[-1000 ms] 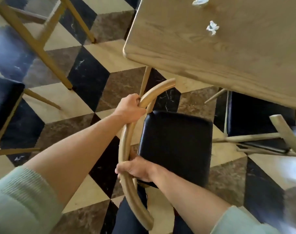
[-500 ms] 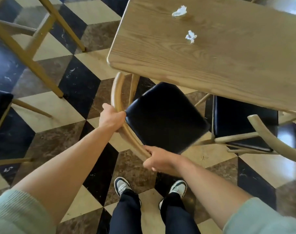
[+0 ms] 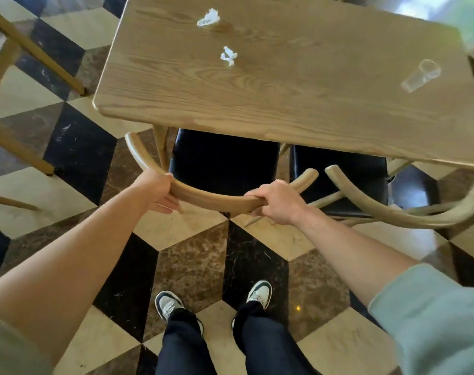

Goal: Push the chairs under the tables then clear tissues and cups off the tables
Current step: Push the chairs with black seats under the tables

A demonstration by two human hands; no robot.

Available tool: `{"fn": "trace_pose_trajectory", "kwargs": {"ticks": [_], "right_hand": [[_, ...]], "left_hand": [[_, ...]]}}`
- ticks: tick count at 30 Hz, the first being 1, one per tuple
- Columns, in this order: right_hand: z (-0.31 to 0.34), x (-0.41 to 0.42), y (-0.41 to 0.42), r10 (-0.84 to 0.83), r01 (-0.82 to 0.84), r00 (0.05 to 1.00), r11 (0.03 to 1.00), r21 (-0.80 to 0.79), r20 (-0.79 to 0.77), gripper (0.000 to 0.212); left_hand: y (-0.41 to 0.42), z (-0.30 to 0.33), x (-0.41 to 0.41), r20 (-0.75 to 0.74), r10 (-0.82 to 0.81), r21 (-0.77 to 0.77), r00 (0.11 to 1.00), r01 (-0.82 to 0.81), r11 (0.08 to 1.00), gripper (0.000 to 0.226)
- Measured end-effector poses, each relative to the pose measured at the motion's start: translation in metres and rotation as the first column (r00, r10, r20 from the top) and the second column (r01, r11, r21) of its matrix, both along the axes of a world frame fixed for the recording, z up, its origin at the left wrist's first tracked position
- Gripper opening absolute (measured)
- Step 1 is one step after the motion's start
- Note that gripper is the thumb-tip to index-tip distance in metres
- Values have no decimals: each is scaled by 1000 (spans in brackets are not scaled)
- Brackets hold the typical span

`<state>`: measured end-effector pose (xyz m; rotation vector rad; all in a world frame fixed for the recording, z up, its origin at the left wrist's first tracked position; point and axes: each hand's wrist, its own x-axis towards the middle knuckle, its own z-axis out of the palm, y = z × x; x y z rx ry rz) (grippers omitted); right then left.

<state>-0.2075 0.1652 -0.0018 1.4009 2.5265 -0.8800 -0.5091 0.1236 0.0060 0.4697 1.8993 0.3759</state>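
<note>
Chair (image 3: 219, 169): curved wooden back, black seat

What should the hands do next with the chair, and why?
Probably push a bit further: both the left hand and right hand grip the curved wooden backrest, and part of the black cushioned seat shows outside the light wooden table.

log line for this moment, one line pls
step: pushing chair under table | left hand: gripping chair back | right hand: gripping chair back | table: two tissues, cup on its side, uncleared
</note>
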Motion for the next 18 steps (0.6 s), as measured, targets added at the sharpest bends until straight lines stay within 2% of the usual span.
{"fn": "trace_pose_trajectory", "kwargs": {"ticks": [3, 6, 9, 11, 15, 18], "right_hand": [[2, 5, 0, -50, 50, 999, 999, -12, 8, 36], [4, -3, -4, -126, 129, 991, 990, -65, 41, 42], [12, -40, -11, -231, 223, 973, 939, -263, 2, 58], [21, -80, -14, -204, 177, 977, 936, -303, -61, 52], [48, -197, -24, -118, 85, 981, 975, -207, -154, 30], [69, -297, -34, 11, -35, 984, 991, -132, -178, 23]], "left_hand": [[-1, 9, 8, 30, -20, 5, 999, 20, 1000, 41], [-8, 16, 2, 47, -49, 0, 998, 49, 999, 31], [-26, 22, -29, 12, -52, 2, 999, 52, 999, 22], [-39, 27, -55, -25, -42, 2, 999, 42, 999, 24], [-72, 49, -146, -54, 9, -11, 999, -9, 1000, 30], [-109, 70, -228, -72, 113, 12, 991, -112, 994, 29]]}}
